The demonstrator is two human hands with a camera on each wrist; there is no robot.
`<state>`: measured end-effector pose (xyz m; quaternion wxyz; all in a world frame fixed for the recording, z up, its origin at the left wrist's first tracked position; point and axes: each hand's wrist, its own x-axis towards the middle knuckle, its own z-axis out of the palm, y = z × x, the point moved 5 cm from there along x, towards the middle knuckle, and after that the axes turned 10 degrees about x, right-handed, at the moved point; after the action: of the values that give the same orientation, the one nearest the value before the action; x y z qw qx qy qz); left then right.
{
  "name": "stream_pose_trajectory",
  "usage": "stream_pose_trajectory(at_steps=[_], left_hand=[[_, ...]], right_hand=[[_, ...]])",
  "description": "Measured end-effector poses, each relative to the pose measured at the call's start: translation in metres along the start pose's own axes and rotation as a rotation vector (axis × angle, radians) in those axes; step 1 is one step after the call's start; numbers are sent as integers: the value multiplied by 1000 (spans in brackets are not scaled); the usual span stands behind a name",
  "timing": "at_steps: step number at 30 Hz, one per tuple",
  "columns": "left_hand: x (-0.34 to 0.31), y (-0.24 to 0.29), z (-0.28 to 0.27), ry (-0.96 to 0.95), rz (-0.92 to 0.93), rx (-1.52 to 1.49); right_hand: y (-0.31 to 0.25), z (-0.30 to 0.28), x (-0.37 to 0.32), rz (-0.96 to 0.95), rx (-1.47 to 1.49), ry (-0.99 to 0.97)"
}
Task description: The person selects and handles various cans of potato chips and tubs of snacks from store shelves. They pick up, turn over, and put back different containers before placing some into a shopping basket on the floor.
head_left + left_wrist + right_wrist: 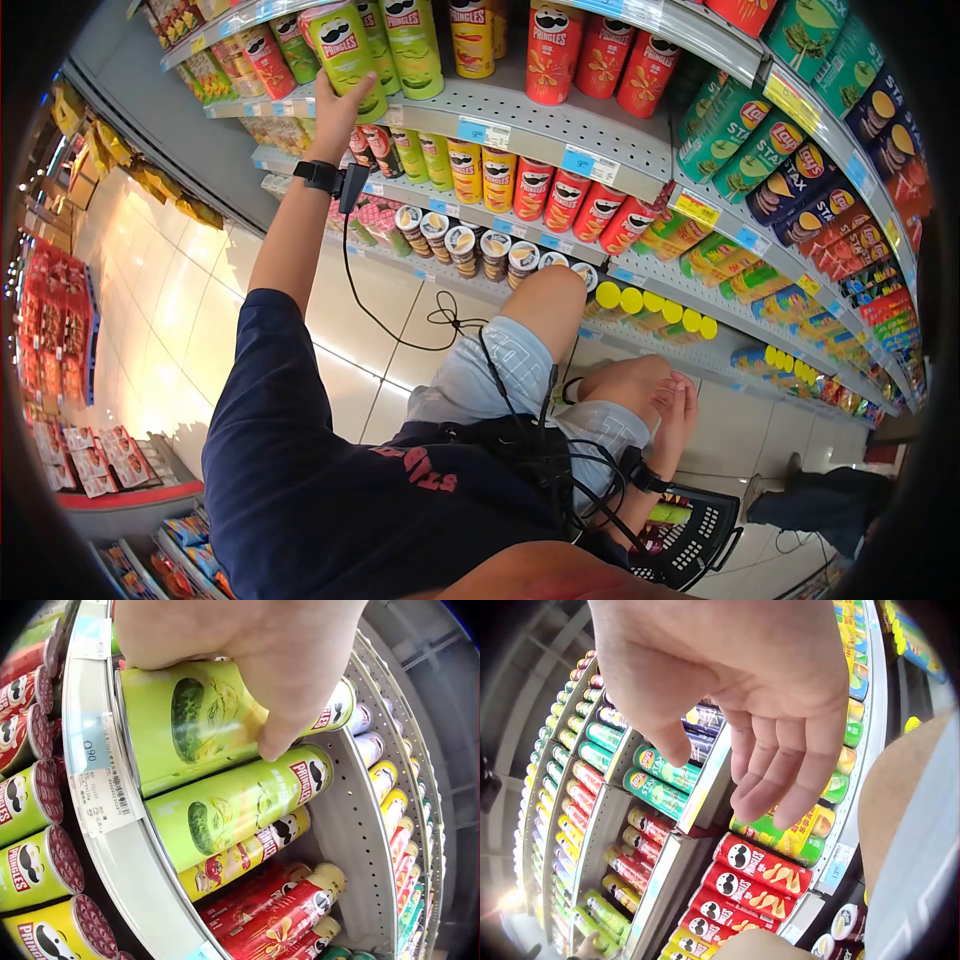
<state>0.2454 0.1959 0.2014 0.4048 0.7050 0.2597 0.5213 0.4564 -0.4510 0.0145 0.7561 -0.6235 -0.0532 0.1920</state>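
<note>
My left hand [342, 108] grips the lower part of a green Pringles can [340, 48] at the shelf's front edge. The can leans a little in the head view. In the left wrist view the thumb lies along this pickle-printed can [195, 724], with the other fingers partly hidden behind it. A second green Pringles can [240, 806] stands right beside it. My right hand [677, 408] hangs by the bent knee, its fingers loosely curled around nothing. The right wrist view shows the same relaxed right hand [742, 682] with the shelves behind it.
Red Pringles cans [553, 58] stand further right on the same shelf [500, 105]. Lower shelves carry more cans and tubs. A black basket [715, 540] sits on the floor by my right arm. Cables [400, 342] hang from my wrists. Another person's leg [820, 508] is at the right.
</note>
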Motion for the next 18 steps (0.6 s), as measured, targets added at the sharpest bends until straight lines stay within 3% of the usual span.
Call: stream_pose_trajectory(at_steps=[18], left_hand=[[18,-16,16,13,19,-4]], right_hand=[[1,0,-3,56,50,12]])
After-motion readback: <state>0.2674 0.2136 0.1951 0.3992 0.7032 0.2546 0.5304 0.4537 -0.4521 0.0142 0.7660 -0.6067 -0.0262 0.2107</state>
